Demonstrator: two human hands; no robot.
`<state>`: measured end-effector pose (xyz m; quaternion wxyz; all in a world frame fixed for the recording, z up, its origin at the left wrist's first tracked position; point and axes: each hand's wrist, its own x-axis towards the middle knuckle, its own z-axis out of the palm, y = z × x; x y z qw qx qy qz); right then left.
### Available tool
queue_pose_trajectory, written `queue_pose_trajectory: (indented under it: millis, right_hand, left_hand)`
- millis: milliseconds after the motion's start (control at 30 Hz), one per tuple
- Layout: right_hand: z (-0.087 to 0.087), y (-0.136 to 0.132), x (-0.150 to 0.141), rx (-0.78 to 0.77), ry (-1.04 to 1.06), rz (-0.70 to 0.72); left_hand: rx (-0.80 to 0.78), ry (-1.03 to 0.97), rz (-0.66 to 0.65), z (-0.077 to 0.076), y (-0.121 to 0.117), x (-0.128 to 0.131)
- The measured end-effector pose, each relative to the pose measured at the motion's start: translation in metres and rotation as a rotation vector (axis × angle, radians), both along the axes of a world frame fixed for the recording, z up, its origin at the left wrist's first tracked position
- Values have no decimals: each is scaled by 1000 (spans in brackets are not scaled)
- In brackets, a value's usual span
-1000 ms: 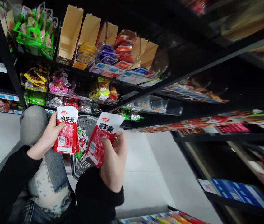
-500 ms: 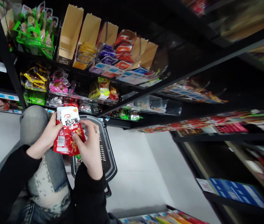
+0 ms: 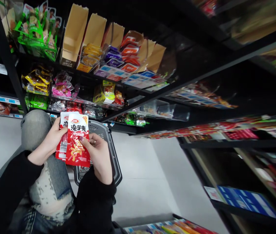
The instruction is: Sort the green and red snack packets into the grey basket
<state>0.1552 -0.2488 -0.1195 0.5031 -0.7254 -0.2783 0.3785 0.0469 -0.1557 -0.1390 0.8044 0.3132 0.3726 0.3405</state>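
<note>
My left hand [image 3: 51, 139] grips a red-and-white snack packet [image 3: 63, 145], its barcode side facing me. Partly covering it is a second snack packet [image 3: 78, 152] of the same colours, turned to the side with a picture of the food. My right hand [image 3: 98, 152] pinches that one at its right edge, thumb on the front. Whether more packets lie stacked in the left hand is hidden. Beneath both hands stands a grey shopping basket [image 3: 115, 162], mostly covered by the packets and my right arm.
Black shelves ahead hold open cardboard boxes [image 3: 74, 35] of small packets, green bags [image 3: 36, 32] and yellow packets [image 3: 39, 79]. My denim-covered knee [image 3: 36, 130] is at the left. A blurred shelf [image 3: 247, 201] stands at the right, and packaged goods [image 3: 172, 227] line the bottom edge.
My right hand has moved left with its packet, bringing it over the left hand's packet. That packet now shows its picture side instead of its barcode side. My left hand stays nearly still.
</note>
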Motion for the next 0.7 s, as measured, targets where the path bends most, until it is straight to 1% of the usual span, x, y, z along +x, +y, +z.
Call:
queue_pose_trajectory:
  millis: [167, 333, 533, 633, 700]
  right_hand:
    - [0, 1, -2, 22, -3, -17]
    - [1, 0, -1, 46, -11, -10]
    - [-1, 1, -4, 94, -112, -4]
    - [-5, -3, -2, 178, -106, -57]
    - [-14, -13, 8, 251, -32, -157]
  left_hand:
    - [-10, 15, 5, 3, 0, 0]
    - [10, 7, 10, 0, 0, 1]
    - [13, -13, 17, -3, 0, 1]
    - [24, -17, 7, -3, 1, 1]
    - [16, -25, 11, -2, 1, 0]
